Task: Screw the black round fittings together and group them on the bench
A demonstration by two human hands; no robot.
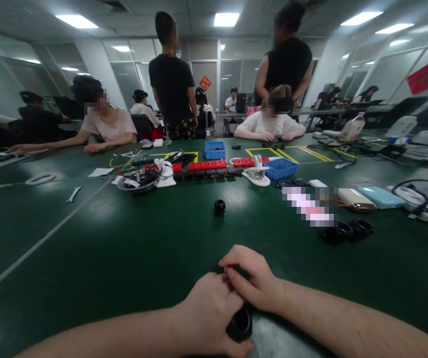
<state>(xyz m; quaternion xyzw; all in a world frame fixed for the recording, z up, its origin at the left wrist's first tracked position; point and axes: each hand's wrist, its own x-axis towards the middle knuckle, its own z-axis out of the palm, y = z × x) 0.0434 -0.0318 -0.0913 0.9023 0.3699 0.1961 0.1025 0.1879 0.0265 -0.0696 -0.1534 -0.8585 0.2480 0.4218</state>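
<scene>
My left hand [211, 309] is wrapped round a black round part [248, 329] with a hollow centre, low in the head view near the table's front edge. Just above it, my right hand [254, 279] is closed, its thumb and fingertips together against the knuckles of the left. A bit of something dark shows by those fingertips; what they hold, if anything, is hidden. Farther ahead on the green table [142, 248] stands a small black ribbed fitting [219, 207]. Two black ring-shaped parts [361, 228] lie to the right, side by side.
Across the table sit a metal bowl [135, 188] of dark parts, a row of red-topped strips [208, 165], a white clip [256, 175] and blue bins [281, 168]. A wrench [74, 195] lies left; pouches [381, 197] and cables lie right. Several people sit or stand beyond.
</scene>
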